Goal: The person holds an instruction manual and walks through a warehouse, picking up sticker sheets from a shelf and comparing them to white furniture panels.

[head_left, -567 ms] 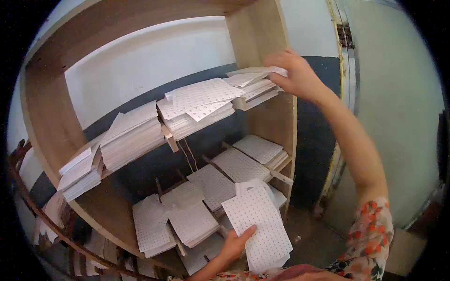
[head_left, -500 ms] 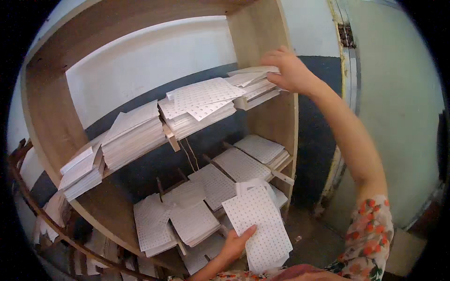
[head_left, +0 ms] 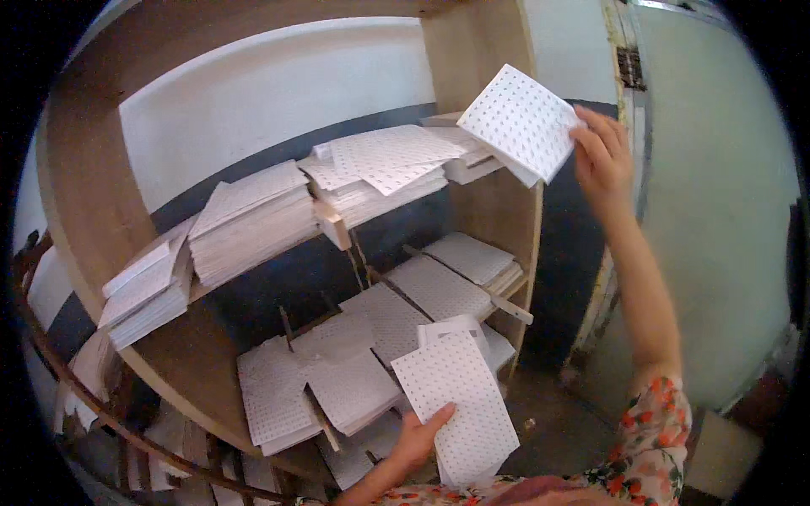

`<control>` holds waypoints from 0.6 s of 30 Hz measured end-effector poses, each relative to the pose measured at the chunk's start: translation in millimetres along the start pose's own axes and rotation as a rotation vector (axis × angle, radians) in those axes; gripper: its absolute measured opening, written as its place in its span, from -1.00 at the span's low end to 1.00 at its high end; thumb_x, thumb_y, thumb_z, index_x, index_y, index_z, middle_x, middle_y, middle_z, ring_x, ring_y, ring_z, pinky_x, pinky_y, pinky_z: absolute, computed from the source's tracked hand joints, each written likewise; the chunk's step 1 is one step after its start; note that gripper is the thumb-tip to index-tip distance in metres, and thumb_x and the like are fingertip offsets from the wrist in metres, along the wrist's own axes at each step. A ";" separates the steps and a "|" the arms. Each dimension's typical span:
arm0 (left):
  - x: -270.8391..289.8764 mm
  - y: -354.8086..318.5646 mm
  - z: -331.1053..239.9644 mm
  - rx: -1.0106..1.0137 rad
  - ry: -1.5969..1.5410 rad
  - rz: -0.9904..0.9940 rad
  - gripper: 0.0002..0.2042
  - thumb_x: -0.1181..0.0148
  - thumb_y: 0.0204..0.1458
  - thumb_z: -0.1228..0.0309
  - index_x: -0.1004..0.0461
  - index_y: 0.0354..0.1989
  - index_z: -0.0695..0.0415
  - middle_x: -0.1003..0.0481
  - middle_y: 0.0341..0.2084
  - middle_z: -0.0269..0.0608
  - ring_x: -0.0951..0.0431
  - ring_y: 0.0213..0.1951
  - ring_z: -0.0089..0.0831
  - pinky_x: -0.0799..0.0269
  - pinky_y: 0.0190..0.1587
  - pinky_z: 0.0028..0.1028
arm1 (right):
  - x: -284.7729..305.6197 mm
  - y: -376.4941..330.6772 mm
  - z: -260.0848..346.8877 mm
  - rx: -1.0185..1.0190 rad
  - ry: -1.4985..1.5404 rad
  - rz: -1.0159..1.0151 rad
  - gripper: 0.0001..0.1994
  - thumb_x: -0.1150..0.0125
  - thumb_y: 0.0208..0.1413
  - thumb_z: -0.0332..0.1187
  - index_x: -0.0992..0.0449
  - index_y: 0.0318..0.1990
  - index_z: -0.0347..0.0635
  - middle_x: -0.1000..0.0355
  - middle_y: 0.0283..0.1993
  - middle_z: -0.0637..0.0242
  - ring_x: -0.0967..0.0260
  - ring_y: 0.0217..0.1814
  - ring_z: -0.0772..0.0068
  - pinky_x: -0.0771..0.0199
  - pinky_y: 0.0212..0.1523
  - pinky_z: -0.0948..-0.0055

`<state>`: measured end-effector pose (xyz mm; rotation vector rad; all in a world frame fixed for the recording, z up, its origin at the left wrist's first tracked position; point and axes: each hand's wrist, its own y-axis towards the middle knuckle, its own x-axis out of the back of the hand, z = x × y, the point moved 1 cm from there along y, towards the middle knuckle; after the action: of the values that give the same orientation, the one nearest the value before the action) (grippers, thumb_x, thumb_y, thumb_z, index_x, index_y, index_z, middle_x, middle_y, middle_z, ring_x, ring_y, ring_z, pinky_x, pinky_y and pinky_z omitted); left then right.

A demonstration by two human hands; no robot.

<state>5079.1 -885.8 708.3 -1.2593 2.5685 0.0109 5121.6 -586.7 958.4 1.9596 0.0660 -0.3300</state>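
Observation:
My right hand (head_left: 604,160) is raised at the upper right, its fingers and thumb closed on the edge of some white patterned sheets (head_left: 519,122). Those sheets are tilted in front of the upper shelf's right end, with more than one layer showing at their lower edge. Low in the middle, my left hand (head_left: 423,438) grips a second set of white patterned sheets (head_left: 464,401), thumb on top and fingers hidden beneath. A pile of sheets (head_left: 472,171) on the upper shelf is partly hidden behind the raised ones.
The wooden shelf unit (head_left: 498,211) holds more paper stacks (head_left: 253,223) along its upper level. Patterned piles (head_left: 350,392) lie on the lower level between thin dividers (head_left: 321,422). A curved brown rail (head_left: 93,405) runs at left; a pale green door panel (head_left: 717,211) stands at right.
My right hand has lifted sheets off the right-end pile and moved right and slightly down with them. My left hand still holds its sheets, nearly unmoved. The view has shifted slightly.

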 end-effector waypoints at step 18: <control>-5.5 7.6 0.2 0.007 -0.052 0.185 -0.69 -0.06 -0.13 0.47 -0.26 -0.19 0.31 -0.35 -0.26 -0.16 -0.35 -0.23 -0.45 -0.26 -0.19 -0.49 | 76.2 -66.8 29.3 -0.856 0.409 0.082 -0.93 0.01 -0.13 -0.55 -0.32 -0.42 -0.28 -0.33 -0.40 0.27 -0.27 -0.35 0.50 -0.23 -0.36 0.62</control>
<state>5076.5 -876.8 708.6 -1.0016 2.6276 0.0716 5175.7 -594.4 868.1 1.1437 0.3336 0.1532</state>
